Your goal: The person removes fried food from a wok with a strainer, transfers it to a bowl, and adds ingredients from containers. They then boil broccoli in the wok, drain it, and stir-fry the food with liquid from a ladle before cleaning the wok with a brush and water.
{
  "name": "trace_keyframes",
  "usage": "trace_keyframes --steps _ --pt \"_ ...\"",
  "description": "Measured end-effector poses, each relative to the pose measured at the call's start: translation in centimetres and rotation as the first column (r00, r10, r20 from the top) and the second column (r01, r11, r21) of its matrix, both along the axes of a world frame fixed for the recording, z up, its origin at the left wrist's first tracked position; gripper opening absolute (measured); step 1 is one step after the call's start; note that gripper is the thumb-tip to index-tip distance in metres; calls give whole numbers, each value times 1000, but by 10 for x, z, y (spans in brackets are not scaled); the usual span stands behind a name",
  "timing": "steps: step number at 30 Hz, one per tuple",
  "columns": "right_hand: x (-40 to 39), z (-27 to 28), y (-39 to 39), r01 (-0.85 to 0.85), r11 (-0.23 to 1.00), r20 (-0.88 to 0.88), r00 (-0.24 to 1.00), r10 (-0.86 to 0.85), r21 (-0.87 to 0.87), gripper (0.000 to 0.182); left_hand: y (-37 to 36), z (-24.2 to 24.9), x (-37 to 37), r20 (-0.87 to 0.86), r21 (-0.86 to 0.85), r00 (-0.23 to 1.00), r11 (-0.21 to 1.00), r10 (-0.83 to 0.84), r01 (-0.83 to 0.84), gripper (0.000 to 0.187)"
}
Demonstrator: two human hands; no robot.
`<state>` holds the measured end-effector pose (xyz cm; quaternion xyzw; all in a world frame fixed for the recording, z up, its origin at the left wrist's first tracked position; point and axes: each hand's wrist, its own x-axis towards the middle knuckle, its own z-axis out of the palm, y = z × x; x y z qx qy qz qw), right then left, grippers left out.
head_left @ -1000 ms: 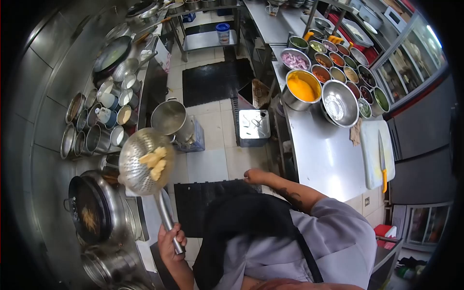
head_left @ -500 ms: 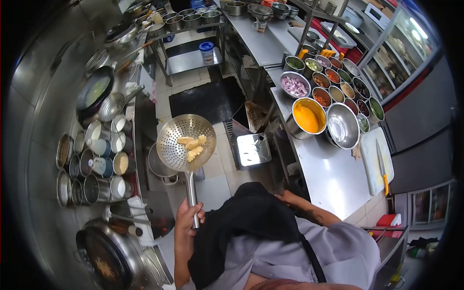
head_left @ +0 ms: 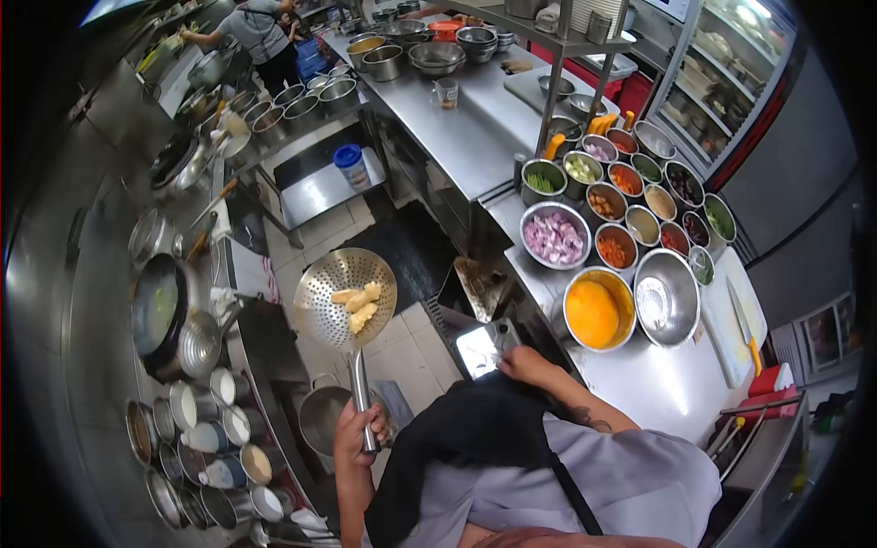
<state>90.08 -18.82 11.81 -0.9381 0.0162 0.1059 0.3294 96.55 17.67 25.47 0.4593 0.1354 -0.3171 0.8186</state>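
- The perforated metal skimmer (head_left: 346, 298) is held up over the tiled floor of the aisle, between the cooking line on the left and the steel counter (head_left: 475, 137) on the right; its bowl faces up and tilts a little.
- A few pale yellow fried pieces (head_left: 357, 306) lie together near the middle of the skimmer's bowl.
- The left hand (head_left: 358, 432) is wrapped tight around the lower end of the skimmer's long handle, fingers curled over it.
- The right hand (head_left: 521, 363) rests at the edge of the counter, just below the bowl of orange sauce (head_left: 598, 310); how its fingers are set cannot be told.
- Beside that bowl stand an empty steel bowl (head_left: 667, 297), a bowl of chopped red onion (head_left: 554, 237) and rows of small ingredient bowls.
- A white cutting board (head_left: 731, 320) with a yellow-handled knife (head_left: 744, 324) lies at the counter's far right.
- On the left, a wok (head_left: 155, 310) and small seasoning pots line the stove.
- Another person (head_left: 251, 27) works at the far end.
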Motion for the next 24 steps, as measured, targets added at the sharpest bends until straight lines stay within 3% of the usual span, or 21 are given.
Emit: trace_keyframes --steps 3,5,7,9,12,15,20,21,24 --pt "86 46 10 57 993 126 990 -70 103 31 -5 5 38 35 39 999 999 9 -10 24" --pt "132 56 13 41 990 98 994 -54 132 24 -8 4 66 34 87 999 996 31 -34 24" --pt "169 57 16 -68 977 459 888 -33 202 19 -9 2 96 9 81 998 995 60 -60 25" --pt "201 59 13 -67 981 398 917 -12 184 21 -9 0 132 -18 89 998 995 54 -52 24" --pt "253 42 7 0 907 404 895 -188 422 22 -8 -8 190 -24 63 1000 998 12 -11 26" --pt "321 55 -6 211 716 113 920 -376 665 19 -6 -17 259 -23 52 999 998 -34 35 28" --pt "470 71 -23 362 476 -9 803 -596 802 19 1 -23 388 -12 42 993 992 -117 117 36" --pt "501 62 -30 316 440 13 800 -599 840 18 4 -22 410 -29 41 991 991 -130 131 36" --pt "583 71 -45 356 398 18 726 -687 846 19 10 -14 472 -42 54 979 978 -198 200 37"
